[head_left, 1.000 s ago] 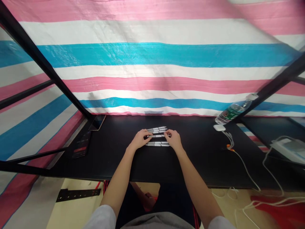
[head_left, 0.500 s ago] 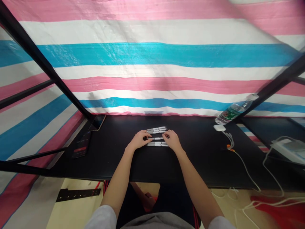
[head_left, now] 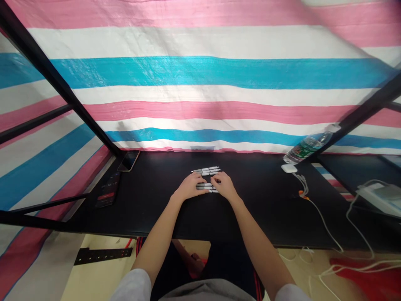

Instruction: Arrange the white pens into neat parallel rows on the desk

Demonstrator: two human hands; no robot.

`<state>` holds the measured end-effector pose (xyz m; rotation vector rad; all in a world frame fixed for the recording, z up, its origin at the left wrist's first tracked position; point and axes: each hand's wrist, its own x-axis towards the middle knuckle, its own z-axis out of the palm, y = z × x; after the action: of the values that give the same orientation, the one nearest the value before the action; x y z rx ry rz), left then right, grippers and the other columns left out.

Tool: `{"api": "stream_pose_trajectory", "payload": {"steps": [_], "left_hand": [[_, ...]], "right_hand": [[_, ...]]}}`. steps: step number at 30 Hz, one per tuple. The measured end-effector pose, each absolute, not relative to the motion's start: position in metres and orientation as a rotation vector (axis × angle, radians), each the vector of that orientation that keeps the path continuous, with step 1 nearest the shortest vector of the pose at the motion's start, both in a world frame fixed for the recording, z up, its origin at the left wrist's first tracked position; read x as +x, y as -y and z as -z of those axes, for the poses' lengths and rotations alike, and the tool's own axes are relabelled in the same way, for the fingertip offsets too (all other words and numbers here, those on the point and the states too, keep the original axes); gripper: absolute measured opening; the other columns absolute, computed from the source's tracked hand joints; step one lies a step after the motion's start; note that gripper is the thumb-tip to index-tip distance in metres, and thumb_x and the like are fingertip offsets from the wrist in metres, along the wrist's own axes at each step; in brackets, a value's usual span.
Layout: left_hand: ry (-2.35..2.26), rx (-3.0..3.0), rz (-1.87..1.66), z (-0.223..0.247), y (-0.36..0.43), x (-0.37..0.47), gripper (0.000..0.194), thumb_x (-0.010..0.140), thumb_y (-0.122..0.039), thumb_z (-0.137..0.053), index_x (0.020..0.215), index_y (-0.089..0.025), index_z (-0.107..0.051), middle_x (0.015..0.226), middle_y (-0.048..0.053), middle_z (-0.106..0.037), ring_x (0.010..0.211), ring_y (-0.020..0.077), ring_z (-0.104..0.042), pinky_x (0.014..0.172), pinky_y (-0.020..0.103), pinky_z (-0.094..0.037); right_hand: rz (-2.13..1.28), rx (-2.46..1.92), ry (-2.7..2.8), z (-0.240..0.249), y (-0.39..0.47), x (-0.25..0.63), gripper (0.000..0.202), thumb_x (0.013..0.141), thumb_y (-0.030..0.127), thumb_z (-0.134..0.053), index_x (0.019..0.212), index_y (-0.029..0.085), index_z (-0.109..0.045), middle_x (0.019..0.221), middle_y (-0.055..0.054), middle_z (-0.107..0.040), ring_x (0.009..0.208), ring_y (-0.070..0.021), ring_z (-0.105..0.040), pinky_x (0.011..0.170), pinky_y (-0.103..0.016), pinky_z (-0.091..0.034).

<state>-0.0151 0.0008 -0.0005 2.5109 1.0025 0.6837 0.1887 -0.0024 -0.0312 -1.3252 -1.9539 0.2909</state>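
the left hand [head_left: 189, 186] curls over the left end of the near pens [head_left: 204, 187] on the black table [head_left: 203, 217], the right hand [head_left: 225, 186] over their right end, fingers bent and part-open; whether they grip one i can't tell. the far pens [head_left: 210, 170] lie just beyond.

Dim digits [head_left: 109, 184] on the dark phone [head_left: 106, 197] seem to end in 17; the green label [head_left: 305, 149] on the bottle [head_left: 320, 137] is too small to read.
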Motion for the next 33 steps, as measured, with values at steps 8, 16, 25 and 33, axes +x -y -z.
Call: {"api": "stream_pose_trajectory", "payload": {"steps": [8,16,25,33], "left_hand": [[-1.040,2.446,-0.679,-0.001,0.002,-0.015,0.031,0.079,-0.046,-0.069,0.097,-0.021,-0.072,0.096,0.008,-0.064,0.094,0.0225,-0.060,0.085,0.035,-0.048],[-1.331,2.222,-0.998,-0.002,-0.003,-0.018,0.026,0.093,-0.033,-0.049,0.093,-0.019,-0.070,0.082,0.005,-0.061,0.085,0.0177,-0.057,0.080,0.031,-0.047],[-1.632,2.046,-0.996,0.015,-0.011,-0.026,0.021,0.080,-0.025,-0.066,0.101,-0.021,-0.067,0.100,0.006,-0.060,0.087,0.0189,-0.058,0.078,0.033,-0.049],[-1.621,2.128,-0.940,0.018,-0.015,-0.027,0.025,0.082,-0.019,-0.062,0.105,-0.022,-0.070,0.101,0.007,-0.066,0.095,0.0234,-0.057,0.087,0.039,-0.048]], "right_hand": [[-0.318,-1.345,1.933,0.025,0.005,0.187,0.031,0.088,0.024,-0.050,0.058,0.021,-0.057,0.059,-0.001,-0.053,0.065,-0.0165,-0.048,0.065,-0.027,-0.039],[-0.230,-1.459,1.638,0.027,0.001,0.196,0.019,0.084,0.022,-0.049,0.083,0.020,-0.069,0.082,-0.007,-0.061,0.079,-0.0210,-0.054,0.079,-0.034,-0.047],[-0.276,-1.461,1.606,0.042,-0.004,0.198,0.032,0.083,0.024,-0.050,0.107,0.018,-0.071,0.119,-0.013,-0.061,0.111,-0.0266,-0.057,0.099,-0.043,-0.046],[-0.389,-1.463,1.694,0.049,-0.006,0.198,0.032,0.084,0.023,-0.050,0.106,0.022,-0.072,0.129,-0.010,-0.061,0.118,-0.0266,-0.059,0.106,-0.047,-0.043]]}}
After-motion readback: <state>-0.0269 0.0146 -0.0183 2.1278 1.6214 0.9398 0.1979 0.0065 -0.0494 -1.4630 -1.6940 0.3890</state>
